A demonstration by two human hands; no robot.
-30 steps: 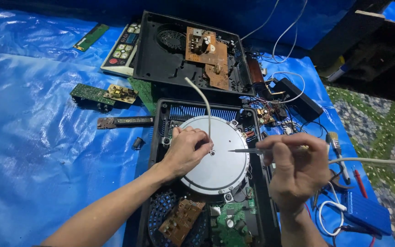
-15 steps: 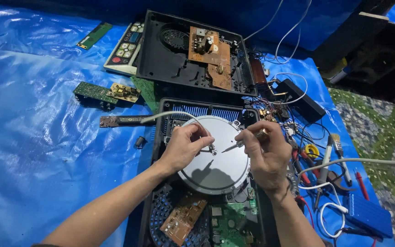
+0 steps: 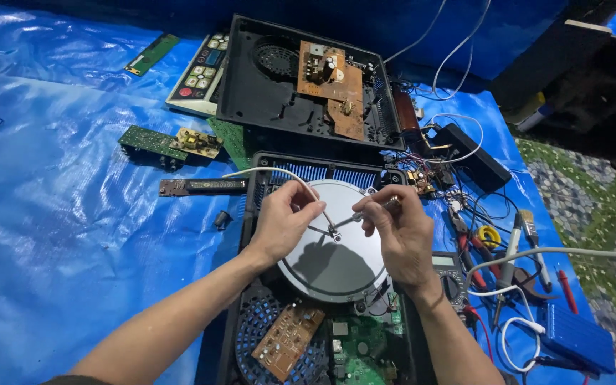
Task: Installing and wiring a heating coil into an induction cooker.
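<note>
An opened black appliance housing (image 3: 251,187) lies on a blue tarp, with a round silver-grey disc (image 3: 336,267) in its middle. My left hand (image 3: 283,221) pinches a white wire (image 3: 279,172) that arcs left over the housing's rim and bends down to the disc's centre. My right hand (image 3: 397,228) grips a thin metal tool (image 3: 365,212), probably a screwdriver, whose tip meets the wire end at a small fitting at the disc's centre. Below the disc sit a brown circuit board (image 3: 288,341) and a green circuit board (image 3: 361,356).
A second open black housing (image 3: 251,100) with a brown board (image 3: 333,85) lies behind. A keypad panel (image 3: 197,75) and loose green boards (image 3: 152,141) rest on the tarp to the left. Pliers (image 3: 468,246), a multimeter (image 3: 450,281), a brush, wires and a blue box (image 3: 577,339) crowd the right.
Both hands have come together over the disc's centre. The right hand moved left with the tool, and the white wire, upright a second ago, now arcs low to the left.
</note>
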